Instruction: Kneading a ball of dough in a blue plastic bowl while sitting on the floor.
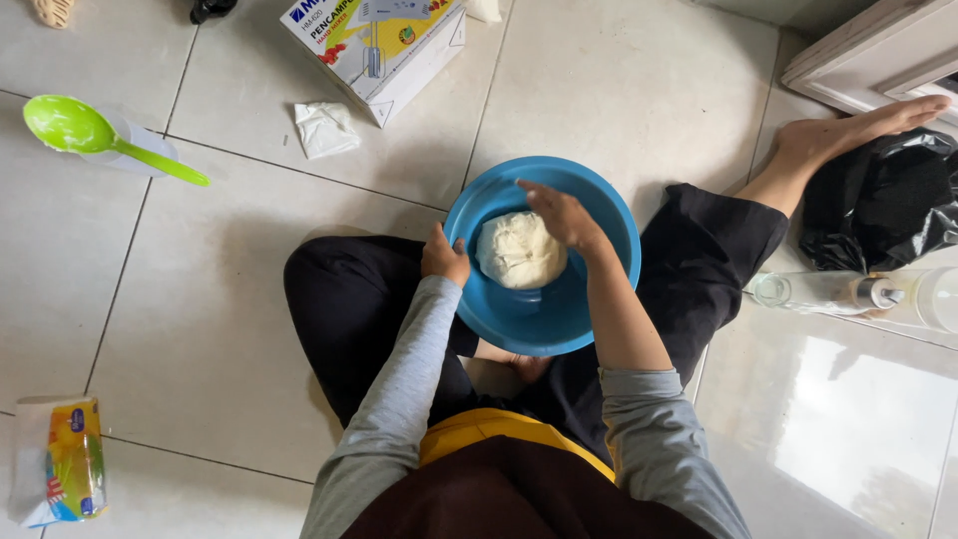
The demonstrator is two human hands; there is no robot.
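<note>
Head view: L hand (444, 257) gripping bowl (539, 319) rim, R hand (564, 217) open on dough (519, 252)

The right hand (565, 216) covers the upper right part of the dough (518, 252), and its palm side cannot be seen. The left hand (445, 256) hides part of the blue bowl's (539, 317) rim; its fingertips are out of sight. The cardboard box (377, 45) is cut off by the top edge, the packet (62, 461) by the left edge, and the glass bottle (848, 294) by the right edge. The black bag's (878, 200) contents cannot be told.
</note>
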